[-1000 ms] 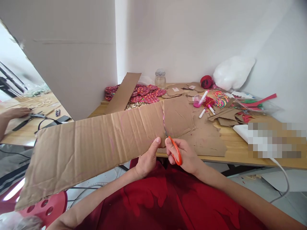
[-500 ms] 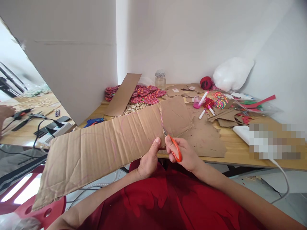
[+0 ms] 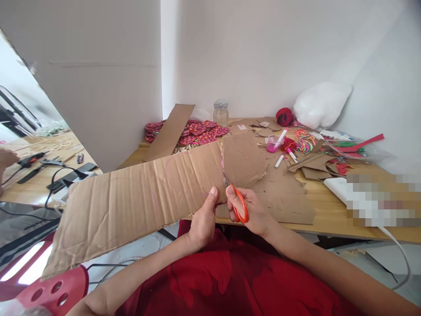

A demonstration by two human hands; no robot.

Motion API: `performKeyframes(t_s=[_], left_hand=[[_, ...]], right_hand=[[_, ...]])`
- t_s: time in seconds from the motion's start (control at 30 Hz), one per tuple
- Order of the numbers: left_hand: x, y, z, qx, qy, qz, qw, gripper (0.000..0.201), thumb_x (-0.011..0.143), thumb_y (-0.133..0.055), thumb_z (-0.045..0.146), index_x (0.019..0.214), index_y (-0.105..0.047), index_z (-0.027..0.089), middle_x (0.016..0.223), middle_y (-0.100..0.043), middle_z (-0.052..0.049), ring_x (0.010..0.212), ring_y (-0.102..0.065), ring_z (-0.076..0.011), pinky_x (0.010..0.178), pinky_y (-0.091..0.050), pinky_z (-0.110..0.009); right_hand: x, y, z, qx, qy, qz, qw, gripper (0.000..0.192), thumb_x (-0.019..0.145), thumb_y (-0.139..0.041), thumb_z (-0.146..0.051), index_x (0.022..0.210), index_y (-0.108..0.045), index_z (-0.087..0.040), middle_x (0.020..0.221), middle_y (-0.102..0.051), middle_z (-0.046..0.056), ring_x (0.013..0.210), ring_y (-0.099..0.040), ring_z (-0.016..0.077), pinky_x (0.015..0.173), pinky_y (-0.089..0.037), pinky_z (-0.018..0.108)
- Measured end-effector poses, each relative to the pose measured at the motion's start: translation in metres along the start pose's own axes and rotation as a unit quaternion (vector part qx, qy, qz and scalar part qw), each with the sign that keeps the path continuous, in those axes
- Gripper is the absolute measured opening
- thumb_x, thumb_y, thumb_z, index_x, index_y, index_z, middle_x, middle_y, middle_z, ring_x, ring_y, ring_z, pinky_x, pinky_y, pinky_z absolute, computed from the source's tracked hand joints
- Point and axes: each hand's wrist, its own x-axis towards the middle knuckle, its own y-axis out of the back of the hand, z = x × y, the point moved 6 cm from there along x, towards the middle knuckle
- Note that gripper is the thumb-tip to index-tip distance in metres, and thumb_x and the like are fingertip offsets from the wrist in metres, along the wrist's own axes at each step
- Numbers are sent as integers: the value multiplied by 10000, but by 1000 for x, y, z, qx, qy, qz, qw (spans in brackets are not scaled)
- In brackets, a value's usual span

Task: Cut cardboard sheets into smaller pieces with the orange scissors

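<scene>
A long strip of corrugated cardboard (image 3: 131,197) with faint pink drawn curves slants across the front of the table. My left hand (image 3: 203,219) grips its lower edge, thumb on top and fingers hidden beneath. In my right hand (image 3: 251,210) is a pair of orange-handled scissors (image 3: 242,208), with the blades in a slit that runs up the cardboard beside a pink line. Right of the slit, a cardboard flap (image 3: 243,153) tilts away from the strip. How far the blades are apart is too small to tell.
Behind lie a flat cardboard strip (image 3: 171,131), pink patterned fabric (image 3: 200,131) and a glass jar (image 3: 220,115). To the right are markers (image 3: 280,159), coloured yarn (image 3: 305,141), cardboard scraps (image 3: 315,171) and a white device (image 3: 335,188). Another person's hand (image 3: 7,160) shows at far left, near a glue gun (image 3: 31,160).
My view has shifted slightly, and the cardboard's left part has tilted a little. Both hands keep their grips, and the scissors stay at nearly the same place in the slit.
</scene>
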Motion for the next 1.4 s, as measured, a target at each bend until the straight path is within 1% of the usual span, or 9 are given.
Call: performKeyframes(t_s=[0.1,0.23,0.4,0.77,0.93,1.07,1.23,1.33,1.4], left_hand=[[6,-2,4,-20,11,14,1000,308,841,-713,482,782,-705,179,819,-677,-47,782,-598,-186,765,-479,-308],[10,-16,12,-77,56,-25,995,297,811,-736,436,766,-687,147,724,-619,-16,632,-529,-126,701,-479,-284],[9,-26,11,-96,76,-51,991,315,849,-695,459,784,-678,152,684,-607,-10,609,-550,-134,654,-503,-286],[24,-16,3,-88,81,-36,992,361,928,-602,481,773,-657,159,698,-579,-8,620,-503,-121,670,-456,-269],[28,-16,3,-90,75,-41,992,417,926,-589,506,673,-598,175,648,-517,1,608,-469,-129,683,-461,-279],[33,-15,2,-116,69,-33,990,367,914,-623,476,701,-591,178,673,-511,11,627,-466,-125,691,-465,-268],[40,-9,3,-138,73,-5,988,369,877,-673,480,689,-590,174,638,-520,20,605,-485,-115,685,-479,-259],[45,-3,3,-99,90,-17,991,413,889,-630,535,711,-651,163,613,-592,-21,626,-573,-157,678,-504,-288],[50,5,5,-84,85,-11,993,380,886,-645,519,853,-724,149,774,-705,-70,759,-649,-192,711,-526,-291]], right_hand=[[6,4,5,-30,13,2,999,584,849,-595,-740,634,-529,-201,495,-480,-44,438,-453,102,457,-353,233],[16,9,11,-60,28,-9,998,543,880,-587,-706,705,-587,-192,600,-534,-21,502,-516,123,478,-382,245],[26,6,10,-68,42,-18,997,606,935,-467,-722,690,-590,-181,564,-572,5,532,-537,133,529,-414,250],[46,1,13,-79,26,9,996,563,906,-535,-711,676,-552,-197,545,-539,-18,504,-504,128,498,-378,250],[53,0,18,-100,31,22,994,536,936,-534,-666,670,-546,-201,544,-533,-27,488,-494,122,484,-380,246],[59,0,21,-112,47,41,992,528,957,-534,-629,643,-524,-204,522,-512,-31,481,-484,121,475,-368,248],[67,-8,26,-48,33,31,998,545,912,-565,-678,642,-499,-210,507,-492,-40,470,-458,116,468,-356,251],[66,-14,26,-9,16,-13,1000,539,927,-529,-686,669,-495,-214,521,-496,-39,496,-464,121,498,-371,257],[60,-9,23,-18,10,-20,1000,502,935,-554,-649,691,-505,-213,557,-522,-32,529,-469,123,533,-387,261]])
